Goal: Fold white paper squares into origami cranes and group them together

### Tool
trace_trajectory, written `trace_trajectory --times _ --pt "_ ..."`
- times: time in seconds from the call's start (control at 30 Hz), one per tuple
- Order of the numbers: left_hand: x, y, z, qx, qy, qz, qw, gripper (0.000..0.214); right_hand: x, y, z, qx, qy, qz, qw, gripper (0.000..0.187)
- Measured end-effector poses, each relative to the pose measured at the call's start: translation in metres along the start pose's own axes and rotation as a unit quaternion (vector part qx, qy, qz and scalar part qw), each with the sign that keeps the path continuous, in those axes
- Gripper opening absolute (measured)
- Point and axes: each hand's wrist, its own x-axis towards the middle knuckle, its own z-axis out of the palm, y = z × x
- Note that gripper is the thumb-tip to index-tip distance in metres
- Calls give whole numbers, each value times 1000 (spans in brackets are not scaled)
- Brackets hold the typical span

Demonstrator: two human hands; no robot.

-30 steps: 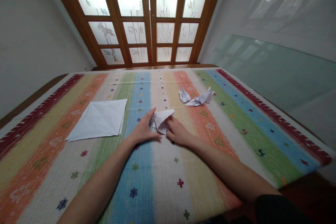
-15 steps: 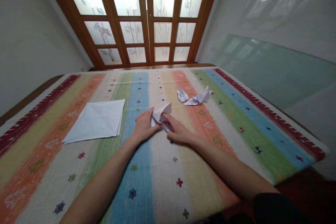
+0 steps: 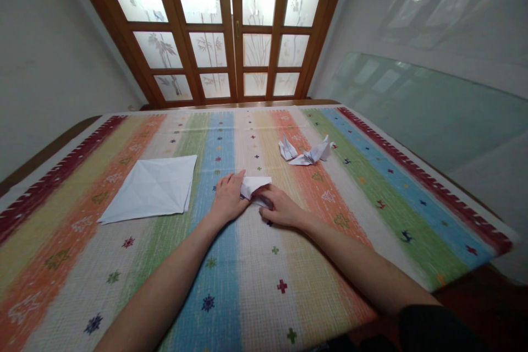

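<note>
A small folded piece of white paper [image 3: 254, 183] sits between my hands near the middle of the table. My left hand [image 3: 228, 196] grips its left side, with the thumb along the near edge. On the right side, my right hand [image 3: 281, 207] has its fingers closed on the paper, the fingertips partly tucked under a raised flap. The underside of the folds is hidden by the fingers. Beyond my right hand lie two folded paper cranes [image 3: 311, 153], close together.
Flat white paper sheets [image 3: 150, 190] with crease lines lie stacked to the left. A striped tablecloth [image 3: 264, 297] covers the table. Wooden doors with frosted panes [image 3: 231, 33] stand behind the far edge, and a glass panel [image 3: 424, 99] leans at the right wall.
The paper's raised pointed flap has tipped down and now looks lower and flatter. Both hands stay in nearly the same place, with small finger shifts.
</note>
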Motion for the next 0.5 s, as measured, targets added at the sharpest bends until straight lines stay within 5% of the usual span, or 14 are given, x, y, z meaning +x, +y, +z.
trace_trajectory --times 0.27,0.5 --pt "1 2 -1 24 15 -55 998 62 1 3 8 -69 24 4 997 22" --pt "13 -3 2 28 40 -74 996 59 -1 5 11 -105 28 -4 994 25"
